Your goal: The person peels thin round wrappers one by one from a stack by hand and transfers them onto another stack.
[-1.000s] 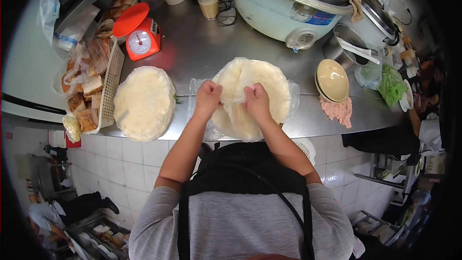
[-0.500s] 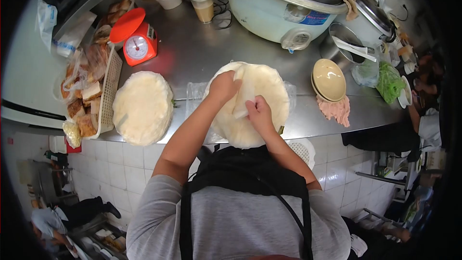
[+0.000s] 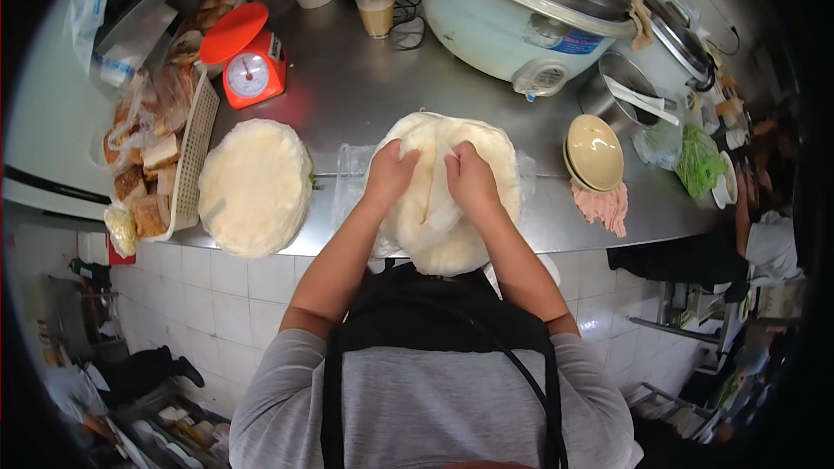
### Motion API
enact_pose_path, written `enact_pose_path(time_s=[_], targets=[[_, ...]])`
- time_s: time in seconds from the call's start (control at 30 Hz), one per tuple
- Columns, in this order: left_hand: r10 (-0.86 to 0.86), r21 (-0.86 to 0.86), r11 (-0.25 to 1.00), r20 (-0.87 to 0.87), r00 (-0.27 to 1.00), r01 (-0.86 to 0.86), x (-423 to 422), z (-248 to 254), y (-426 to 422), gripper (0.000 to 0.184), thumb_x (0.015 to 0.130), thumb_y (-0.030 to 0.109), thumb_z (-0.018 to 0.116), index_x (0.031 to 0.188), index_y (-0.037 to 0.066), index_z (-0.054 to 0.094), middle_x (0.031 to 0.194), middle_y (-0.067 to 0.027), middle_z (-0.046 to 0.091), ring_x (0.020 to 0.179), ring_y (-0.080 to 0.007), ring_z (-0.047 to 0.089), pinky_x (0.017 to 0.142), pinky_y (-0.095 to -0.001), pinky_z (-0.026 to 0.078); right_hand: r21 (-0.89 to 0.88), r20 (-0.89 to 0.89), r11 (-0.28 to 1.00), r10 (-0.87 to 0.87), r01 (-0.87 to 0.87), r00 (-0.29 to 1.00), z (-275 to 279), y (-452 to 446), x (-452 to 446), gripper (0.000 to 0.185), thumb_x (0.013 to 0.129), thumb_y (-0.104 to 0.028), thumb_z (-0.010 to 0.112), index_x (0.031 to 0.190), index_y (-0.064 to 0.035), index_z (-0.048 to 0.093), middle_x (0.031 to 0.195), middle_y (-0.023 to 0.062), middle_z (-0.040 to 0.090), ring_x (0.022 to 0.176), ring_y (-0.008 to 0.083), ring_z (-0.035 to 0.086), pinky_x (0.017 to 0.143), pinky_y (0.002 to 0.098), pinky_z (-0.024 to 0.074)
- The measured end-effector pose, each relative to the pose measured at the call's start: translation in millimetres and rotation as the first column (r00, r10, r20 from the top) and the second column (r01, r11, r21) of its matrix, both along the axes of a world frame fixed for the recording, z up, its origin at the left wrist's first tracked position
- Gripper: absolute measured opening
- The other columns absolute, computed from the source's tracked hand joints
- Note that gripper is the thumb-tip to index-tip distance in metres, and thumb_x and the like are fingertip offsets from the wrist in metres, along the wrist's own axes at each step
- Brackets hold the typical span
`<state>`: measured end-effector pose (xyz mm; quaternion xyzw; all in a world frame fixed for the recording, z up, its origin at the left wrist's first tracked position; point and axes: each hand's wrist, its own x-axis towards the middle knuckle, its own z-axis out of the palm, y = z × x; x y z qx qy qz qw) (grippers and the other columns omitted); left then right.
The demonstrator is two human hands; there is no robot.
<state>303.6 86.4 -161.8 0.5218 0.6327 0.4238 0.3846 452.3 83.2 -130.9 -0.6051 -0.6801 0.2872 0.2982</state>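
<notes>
In front of me lies a stack of thin round wrappers (image 3: 486, 143) on a clear plastic bag (image 3: 347, 174). My left hand (image 3: 393, 175) is closed on the left part of the top wrapper (image 3: 417, 195), thumb and fingers pinched together. Opposite it, my right hand (image 3: 473, 181) pinches a thin, half-see-through edge of the same layer. Between the two hands the sheet is folded and creased; its exact outline cannot be made out. Left of my left hand sits a second stack of wrappers (image 3: 254, 187), touched by neither hand.
A red kitchen scale (image 3: 252, 69) and a basket of brown food pieces (image 3: 193, 152) stand at left. Behind are a plastic cup (image 3: 376, 9) and a large rice cooker (image 3: 504, 26). Beige bowls (image 3: 596, 148) rest on a pink cloth (image 3: 604, 208) at right, near a metal pot (image 3: 621, 78).
My hands have moved apart: the left down and leftward, the right upward. The wrapper strip that was bunched between them is now spread flatter. The view has shifted slightly.
</notes>
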Motion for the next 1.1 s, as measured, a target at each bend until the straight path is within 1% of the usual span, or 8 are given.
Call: enact_pose_path(time_s=[0.1,0.3,0.4,0.7,0.8,0.9,1.0,1.1], targets=[[0.017,0.038,0.999,-0.158,0.987,-0.011,-11,-24,1,0.028,0.076,0.022,0.055,0.087,-0.003,0.055,0.084,-0.0224,0.058,0.08,-0.0359,0.055,0.07,-0.0385,0.043,-0.014,0.008,0.998,-0.054,0.054,0.999,-12,-6,11,0.016,0.083,-0.017,0.048,0.086,-0.0017,0.046,0.07,0.0227,0.057,0.068,0.0391,0.056,0.06,0.0438,0.0433],[0.0,-0.039,0.999,-0.187,0.982,-0.007,-14,-30,8,0.03,0.076,0.024,0.055,0.085,-0.004,0.054,0.088,-0.0234,0.057,0.085,-0.0382,0.053,0.073,-0.0394,0.042,0.077,-0.023,0.986,-0.148,0.149,0.989,-13,-28,41,0.015,0.083,-0.015,0.048,0.082,-0.0001,0.046,0.068,0.0224,0.057,0.064,0.0391,0.056,0.057,0.0419,0.0435],[0.006,-0.01,1.0,-0.252,0.968,-0.009,-14,-33,10,0.026,0.076,0.019,0.056,0.09,-0.003,0.056,0.082,-0.0176,0.061,0.076,-0.0266,0.059,0.067,-0.0335,0.044,0.111,-0.057,0.973,-0.198,0.203,0.979,-10,-42,49,0.014,0.082,-0.013,0.05,0.081,0.0001,0.046,0.066,0.0216,0.056,0.062,0.0374,0.056,0.056,0.0402,0.0436],[0.01,-0.062,0.998,-0.103,0.995,-0.017,-16,-32,13,0.028,0.074,0.02,0.056,0.09,-0.003,0.057,0.083,-0.0159,0.062,0.075,-0.0231,0.059,0.067,-0.0323,0.044,0.21,-0.063,0.928,-0.301,0.307,0.952,7,-73,91,0.012,0.083,-0.012,0.051,0.08,-0.0007,0.045,0.062,0.0173,0.054,0.054,0.0303,0.054,0.052,0.0354,0.0423],[-0.021,-0.072,0.997,-0.199,0.98,0.007,-17,-26,12,0.028,0.074,0.02,0.057,0.09,-0.003,0.058,0.083,-0.0151,0.062,0.075,-0.0211,0.06,0.067,-0.0314,0.045,0.227,-0.061,0.912,-0.337,0.342,0.939,10,-79,114,0.012,0.083,-0.012,0.051,0.08,-0.0014,0.046,0.064,0.0163,0.053,0.056,0.0253,0.052,0.055,0.0326,0.0419],[0.033,-0.057,0.997,-0.168,0.985,-0.044,-23,-46,18,0.029,0.074,0.02,0.057,0.091,-0.003,0.058,0.083,-0.0162,0.062,0.076,-0.0235,0.06,0.068,-0.0321,0.045,0.277,-0.044,0.866,-0.423,0.418,0.905,11,-84,151,0.014,0.084,-0.013,0.051,0.079,-0.0016,0.045,0.066,0.0111,0.05,0.06,0.0177,0.048,0.058,0.0285,0.0408],[0.029,-0.065,0.997,-0.164,0.986,-0.04,-23,-44,18,0.034,0.073,0.026,0.056,0.087,-0.005,0.056,0.085,-0.0244,0.058,0.084,-0.0367,0.056,0.071,-0.0386,0.043,0.232,-0.163,0.882,-0.38,0.41,0.911,35,-93,183,0.016,0.086,-0.015,0.05,0.078,-0.0022,0.045,0.068,0.0035,0.047,0.063,0.0094,0.041,0.058,0.023,0.038],[0.023,-0.077,0.996,-0.242,0.97,-0.043,-16,-24,13,0.035,0.073,0.027,0.056,0.088,-0.005,0.056,0.086,-0.0245,0.058,0.084,-0.0374,0.055,0.072,-0.0388,0.043,0.24,-0.16,0.851,-0.441,0.468,0.883,65,-98,211,0.018,0.087,-0.017,0.05,0.077,-0.0029,0.045,0.069,-0.0018,0.045,0.064,0.0048,0.038,0.057,0.0192,0.0348]])
